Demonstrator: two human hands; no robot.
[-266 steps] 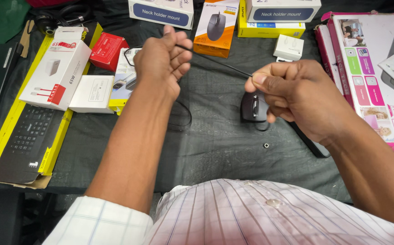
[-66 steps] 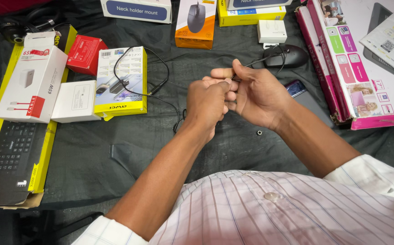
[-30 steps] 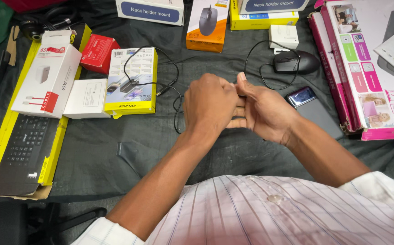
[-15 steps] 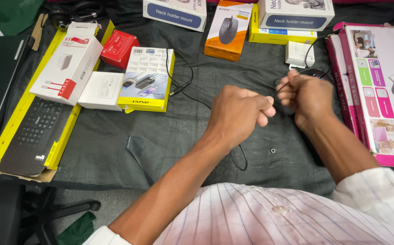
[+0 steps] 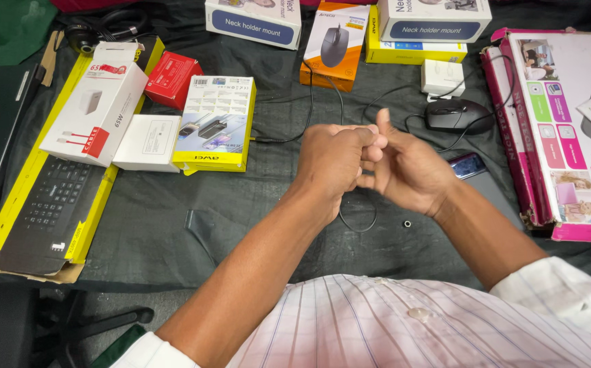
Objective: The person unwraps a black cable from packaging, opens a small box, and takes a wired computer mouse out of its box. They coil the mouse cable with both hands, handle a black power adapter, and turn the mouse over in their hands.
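Note:
My left hand [image 5: 335,158] is closed in a fist above the dark cloth, and a thin black cable [image 5: 359,223] hangs in a loop beneath it. My right hand [image 5: 410,169] presses against the fist with its thumb up and its fingers curled at the same cable. The cable runs back to a black mouse [image 5: 457,114] lying on the cloth just beyond my right hand. A dark phone [image 5: 474,167] lies partly hidden under my right wrist.
A yellow-edged box [image 5: 217,123], a white charger box [image 5: 98,112], a flat white box [image 5: 147,142] and a red box [image 5: 173,78] lie at left beside a black keyboard [image 5: 50,204]. An orange mouse box [image 5: 333,44], a white adapter [image 5: 443,76] and a pink box [image 5: 568,129] stand behind and right.
My hands were slightly apart half a second ago and have come together again. The mouse, held in my right hand at first, now lies on the cloth.

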